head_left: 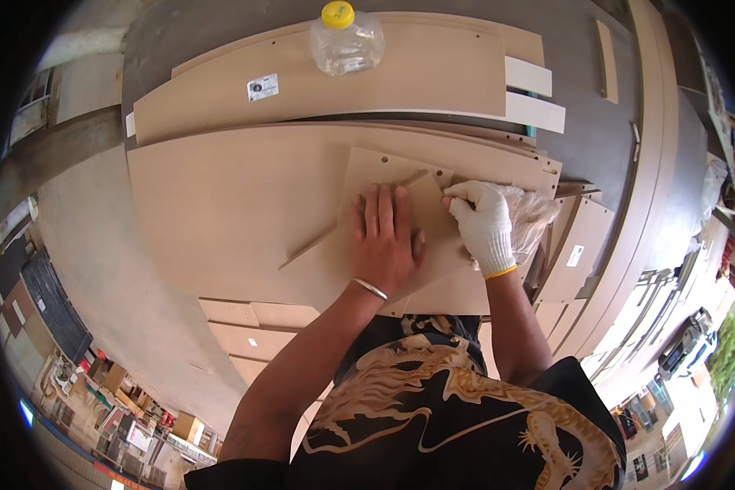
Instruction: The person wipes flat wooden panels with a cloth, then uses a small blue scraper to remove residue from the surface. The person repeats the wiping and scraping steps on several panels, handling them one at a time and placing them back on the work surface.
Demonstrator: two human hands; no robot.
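Note:
My bare left hand [384,245] lies flat with its fingers stretched out on a small beige board [438,224]. That board is set at an angle over another small board [363,170] with drilled holes near its edge. My right hand [486,229], in a white knit glove with a yellow cuff, is closed in a pinch at the upper board's right edge; what its fingertips hold, if anything, is hidden. Beside the glove lies a crumpled clear plastic bag [532,214]. Beneath all this spreads a large beige panel [220,204].
Farther back, a clear plastic jar with a yellow lid [338,16] stands on a long panel [433,65] bearing a white label [263,87]. More boards [576,245] are stacked at the right. A narrow strip [606,61] lies on the dark surface at the far right.

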